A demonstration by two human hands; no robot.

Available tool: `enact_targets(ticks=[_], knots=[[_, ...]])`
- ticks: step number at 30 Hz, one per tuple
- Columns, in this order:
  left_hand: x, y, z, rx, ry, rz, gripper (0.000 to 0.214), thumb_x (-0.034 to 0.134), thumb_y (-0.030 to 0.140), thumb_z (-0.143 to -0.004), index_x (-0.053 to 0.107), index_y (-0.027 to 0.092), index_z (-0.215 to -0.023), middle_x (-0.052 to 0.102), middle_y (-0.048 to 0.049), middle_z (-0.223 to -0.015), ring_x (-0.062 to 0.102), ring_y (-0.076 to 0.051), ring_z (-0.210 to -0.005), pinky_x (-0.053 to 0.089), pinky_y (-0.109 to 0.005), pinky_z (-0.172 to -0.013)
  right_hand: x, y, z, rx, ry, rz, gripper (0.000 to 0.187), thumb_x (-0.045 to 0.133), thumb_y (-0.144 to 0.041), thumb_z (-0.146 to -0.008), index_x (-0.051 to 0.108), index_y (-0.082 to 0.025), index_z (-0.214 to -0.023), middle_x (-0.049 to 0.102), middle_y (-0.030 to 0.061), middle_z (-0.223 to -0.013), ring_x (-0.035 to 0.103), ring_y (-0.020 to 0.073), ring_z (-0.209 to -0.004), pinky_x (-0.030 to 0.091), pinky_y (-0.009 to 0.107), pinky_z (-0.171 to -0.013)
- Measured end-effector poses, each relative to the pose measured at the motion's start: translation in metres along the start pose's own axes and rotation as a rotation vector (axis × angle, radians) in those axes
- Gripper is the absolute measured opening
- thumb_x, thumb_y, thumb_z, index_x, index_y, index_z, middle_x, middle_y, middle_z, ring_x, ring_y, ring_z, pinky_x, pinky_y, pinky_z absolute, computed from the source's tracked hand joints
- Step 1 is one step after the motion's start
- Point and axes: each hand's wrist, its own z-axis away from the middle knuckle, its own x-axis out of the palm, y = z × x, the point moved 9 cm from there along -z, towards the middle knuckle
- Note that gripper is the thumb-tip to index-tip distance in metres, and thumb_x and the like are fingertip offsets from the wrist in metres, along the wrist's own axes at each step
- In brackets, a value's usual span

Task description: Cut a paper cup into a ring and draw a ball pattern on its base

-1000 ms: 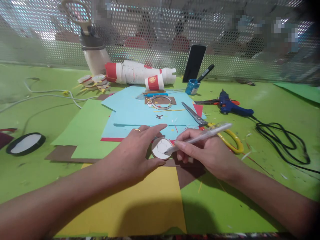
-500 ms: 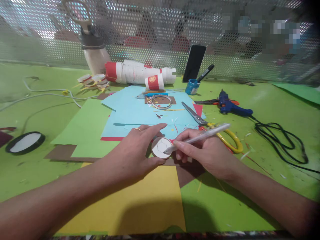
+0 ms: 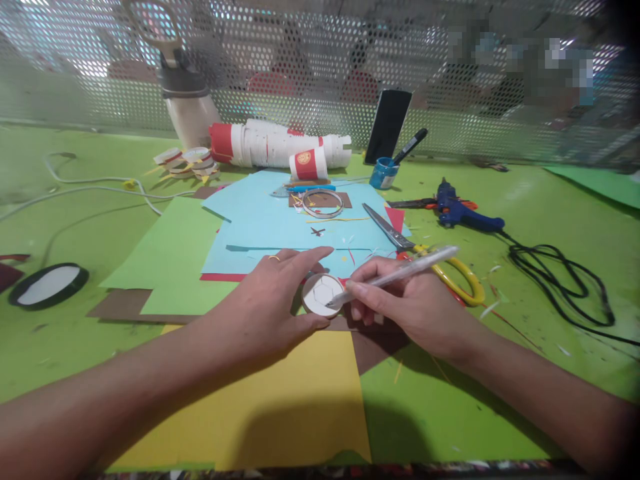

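Green tabletop (image 3: 60, 353) with paper (image 3: 280, 230) all over, basically nothing's changed since a second ago: left hand (image 3: 267, 297) keeps a half-curled grip on the white disc (image 3: 319, 292) between both hands, right hand (image 3: 415, 300) tightly pinches the pen (image 3: 400, 272) against it, so the drawing looks mid-stroke.

We've got a pen (image 3: 405, 273) in our R hand (image 3: 423, 300), tip at a white disc (image 3: 320, 292) w/ thin lines on it; our L hand (image 3: 273, 293) grips the disc's edge, thumb on the near side. Yellow paper (image 3: 280, 373) lies nearest us, blue paper (image 3: 270, 217) beyond, w/ a clear ring (image 3: 325, 216) on top. Scissors (image 3: 395, 238) just past our R hand, glue gun (image 3: 463, 212) further R. At back we see bottle (image 3: 190, 113), stacked cups (image 3: 273, 148), blue jar (image 3: 383, 173).
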Motion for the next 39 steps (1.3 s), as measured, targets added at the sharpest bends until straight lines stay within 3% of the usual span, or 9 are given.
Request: enact_targets(ticks=[25,39], knots=[[-0.0022,0.0011,0.0028,0.029,0.026,-0.026,0.069,0.065,0.033,-0.079,0.037,0.031,-0.141,0.057,-0.0036,-0.125,0.053,-0.026,-0.113,0.045,-0.038,-0.092,-0.0011,0.0003,0.0017,-0.008,0.003,0.002,0.015,0.06,-0.029,-0.089,0.059,-0.017,-0.082,0.064,-0.0024,-0.062,0.055,0.0061,-0.054,0.046,0.016,-0.052],[-0.003,0.0038,0.001,0.04,0.023,-0.018,0.066,0.064,0.034,-0.08,0.04,0.028,-0.141,0.057,-0.0051,-0.125,0.054,-0.026,-0.113,0.045,-0.039,-0.093,-0.0007,-0.0007,0.0006,-0.005,0.016,0.027,0.017,0.061,-0.032,-0.088,0.058,-0.018,-0.08,0.063,-0.0008,-0.063,0.055,0.0091,-0.055,0.047,0.021,-0.053]])
